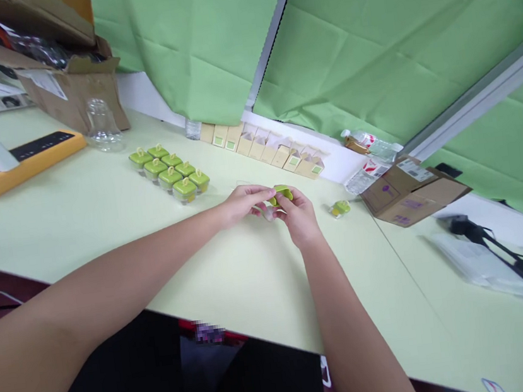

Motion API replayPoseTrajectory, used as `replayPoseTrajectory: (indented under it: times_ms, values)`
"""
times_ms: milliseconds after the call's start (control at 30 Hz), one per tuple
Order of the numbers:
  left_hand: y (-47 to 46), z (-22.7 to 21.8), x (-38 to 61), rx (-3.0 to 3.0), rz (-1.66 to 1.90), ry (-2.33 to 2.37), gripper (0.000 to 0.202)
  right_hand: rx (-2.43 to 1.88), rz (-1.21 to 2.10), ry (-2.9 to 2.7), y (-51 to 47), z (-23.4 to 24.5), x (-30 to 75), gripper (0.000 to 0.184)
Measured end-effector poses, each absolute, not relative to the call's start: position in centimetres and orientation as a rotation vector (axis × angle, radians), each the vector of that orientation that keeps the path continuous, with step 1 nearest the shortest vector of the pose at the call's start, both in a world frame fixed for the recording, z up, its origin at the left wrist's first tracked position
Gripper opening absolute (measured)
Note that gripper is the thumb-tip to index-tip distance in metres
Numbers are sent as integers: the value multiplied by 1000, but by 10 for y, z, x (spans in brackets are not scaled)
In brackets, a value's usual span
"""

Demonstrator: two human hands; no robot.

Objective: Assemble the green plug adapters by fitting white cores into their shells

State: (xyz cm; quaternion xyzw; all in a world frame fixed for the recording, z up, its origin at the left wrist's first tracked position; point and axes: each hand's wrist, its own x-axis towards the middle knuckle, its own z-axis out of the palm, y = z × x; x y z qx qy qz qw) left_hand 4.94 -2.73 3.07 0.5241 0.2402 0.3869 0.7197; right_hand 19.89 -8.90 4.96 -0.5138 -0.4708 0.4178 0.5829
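Above the table, a green lid (282, 190) with its hollow side showing is pinched between both hands. My left hand (241, 206) has its thumb and fingers closed at the lid's left edge. My right hand (301, 216) grips it from the right, thumb pressed inside. Below the lid, a small clear piece (268, 213) shows between the fingertips; its kind is hard to make out. Left of my hands stand several clear containers with green lids (170, 176) in two rows, each with a pale loop on top. Another green-lidded piece (340, 208) lies to the right.
Small cardboard boxes (265, 146) line the table's back edge. A cardboard carton (409, 194) and plastic bottles (368, 173) stand at right. At left are an orange power strip (23, 163), a clear plastic bottle (103, 126) and an open carton (75, 95).
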Motion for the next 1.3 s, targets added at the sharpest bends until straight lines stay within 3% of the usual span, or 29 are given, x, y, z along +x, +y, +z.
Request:
replayPoseTrajectory:
  times_ms: [633, 1033, 1300]
  values:
    - [-33, 32, 55, 1194, 772, 586, 45, -1324, 983, -1280, -88, 56, 220, 29]
    - [-36, 35, 54, 1154, 707, 599, 18, -1167, 1009, -1318, -103, 44, 216, 34]
    - [-41, 45, 49, 966, 603, 457, 22, -1259, 642, -1382, -111, 50, 208, 34]
